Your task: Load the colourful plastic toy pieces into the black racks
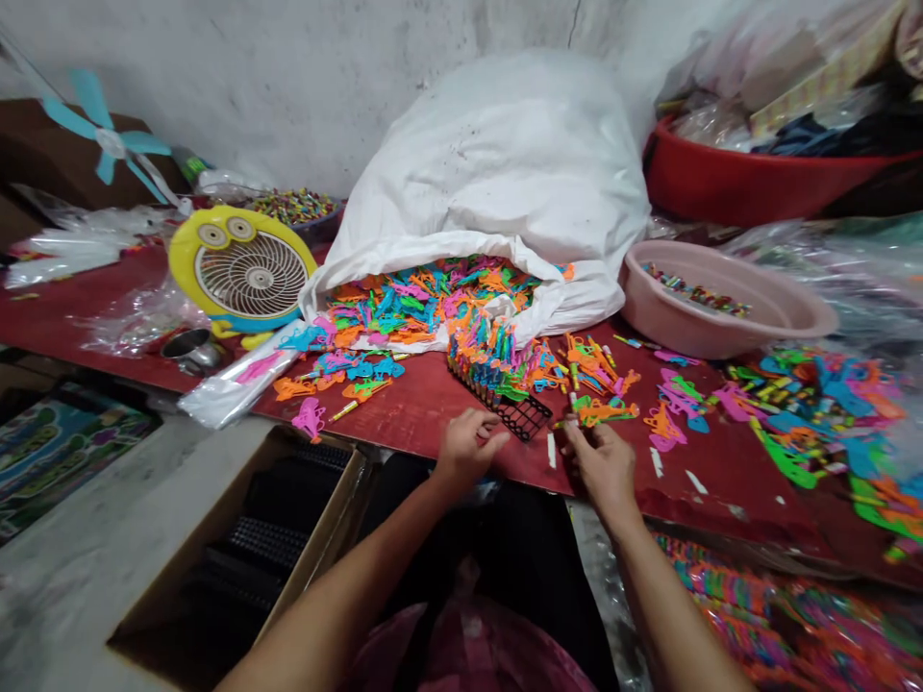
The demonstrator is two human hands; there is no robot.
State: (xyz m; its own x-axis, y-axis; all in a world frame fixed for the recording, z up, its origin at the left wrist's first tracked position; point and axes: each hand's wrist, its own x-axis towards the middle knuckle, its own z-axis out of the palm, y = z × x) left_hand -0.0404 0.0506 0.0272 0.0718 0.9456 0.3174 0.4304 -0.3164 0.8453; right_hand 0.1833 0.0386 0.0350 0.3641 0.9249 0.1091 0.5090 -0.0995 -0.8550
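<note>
We look down as a person's left hand (467, 450) and right hand (602, 468) work at the edge of a red-topped table (721, 481) strewn with bright plastic shapes. The right hand's grip pinches a slim pale stick (572, 402) between thumb and forefinger, held upright, apparently to steady its narrow end. The left hand's grip is loosely spread and holds nothing we can make out, its fingertips just short of a black plastic rack (524, 418) directly ahead, which carries a packed row of coloured plastic pieces (490, 358). The rack lies angled between the two grips, likely so both can reach it. Just ahead of the right grip lie loose orange and green shapes (598, 411). Beyond them, a white sack (490, 163) gapes with its mouth folded back, seemingly to leave its spilling load of shapes (425, 303) within reach. To the left of the left grip, below the table edge, an open cardboard box (317, 509) holds dark stacked racks (266, 543), placed close at hand, it appears.
</note>
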